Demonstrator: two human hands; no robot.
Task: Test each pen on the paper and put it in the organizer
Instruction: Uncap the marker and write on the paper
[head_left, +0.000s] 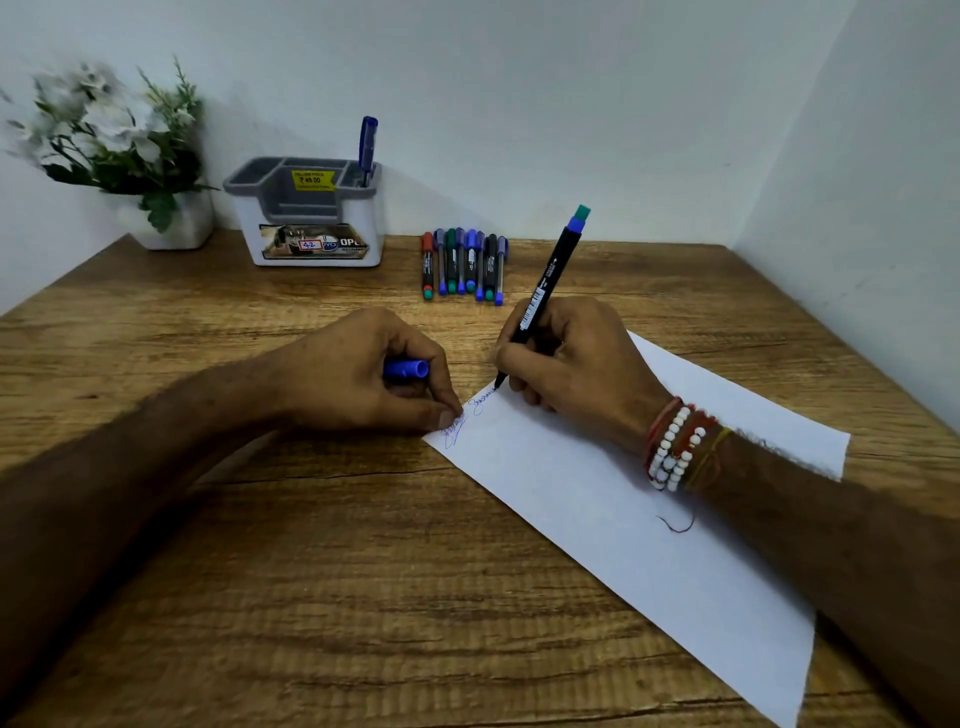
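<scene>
We see the right hand (576, 358) curled round a slim matte black pen (545, 291), barcode label on the barrel, blue-and-teal end up, tip on the far left edge of the paper (623, 519); blue scribbles beside the tip; left hand (363, 369) grips a smooth blue cap (408, 369), thumb tip at the paper's left corner; paper is flat, white, laid diagonally on the grained wooden table (260, 571); organizer (306, 213), glossy white plastic with grey compartments, stands far left by the wall, one blue pen (368, 148) upright in its right compartment; row of capped pens (462, 265) lies just right of it; bare wood between row and hands; beaded bracelets (675, 447) on the right wrist.
</scene>
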